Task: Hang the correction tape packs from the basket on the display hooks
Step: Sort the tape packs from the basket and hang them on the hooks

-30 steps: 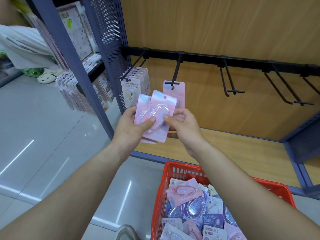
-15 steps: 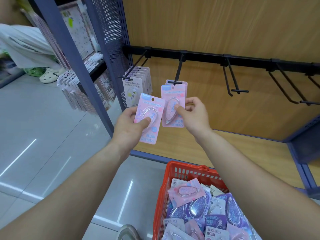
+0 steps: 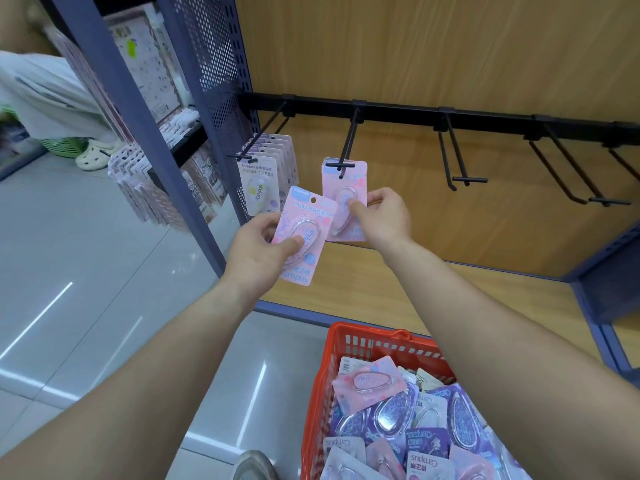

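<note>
My right hand (image 3: pixel 384 220) pinches a pink pack (image 3: pixel 344 199), light and stiff I think, by its sides at the hook (image 3: pixel 341 164) tip; my left hand (image 3: pixel 256 247) grips a second pack (image 3: pixel 304 233).

Both arms were bare: the bare left forearm (image 3: pixel 138 375) and bare right forearm (image 3: pixel 502 341) were uncovered from wrist to frame edge, thick and rounded. The bare left hand (image 3: pixel 258 252) and bare right hand (image 3: pixel 382 220) had short, broad fingers. At the bottom edge was a rounded grey shoe toe (image 3: pixel 254 465) with a dull sheen, the rest cut off.
</note>
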